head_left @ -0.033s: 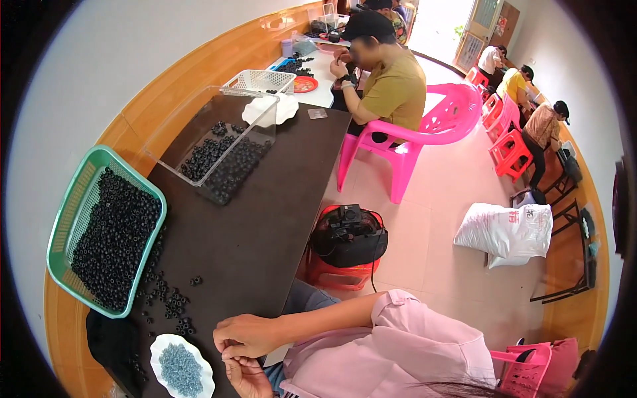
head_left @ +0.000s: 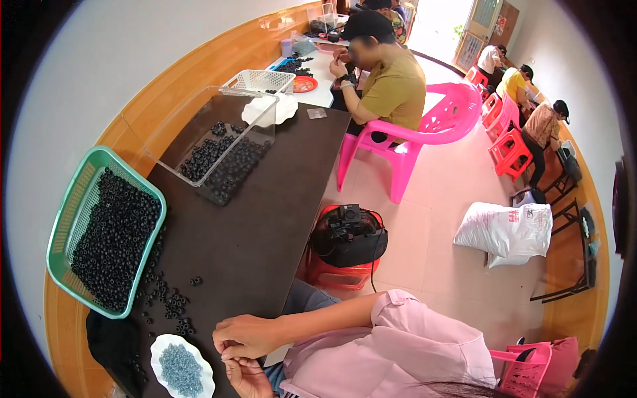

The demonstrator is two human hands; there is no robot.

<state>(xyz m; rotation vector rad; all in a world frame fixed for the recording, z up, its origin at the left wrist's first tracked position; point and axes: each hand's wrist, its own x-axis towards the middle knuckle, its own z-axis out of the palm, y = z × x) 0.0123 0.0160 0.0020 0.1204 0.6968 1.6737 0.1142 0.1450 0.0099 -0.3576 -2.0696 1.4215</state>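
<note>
Pale pink top (head_left: 398, 351), sleeve (head_left: 401, 312) ending near elbow; blue-grey trousers (head_left: 310, 298).

Small translucent blue-grey pieces (head_left: 180, 370) lie heaped in a white, wavy-rimmed dish (head_left: 207, 383).

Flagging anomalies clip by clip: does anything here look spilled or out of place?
Loose black pieces lie scattered on the dark table, between the green basket and the scalloped white dish. They look odd because many more sit inside the basket; whether they spilled, I can't tell.
</note>
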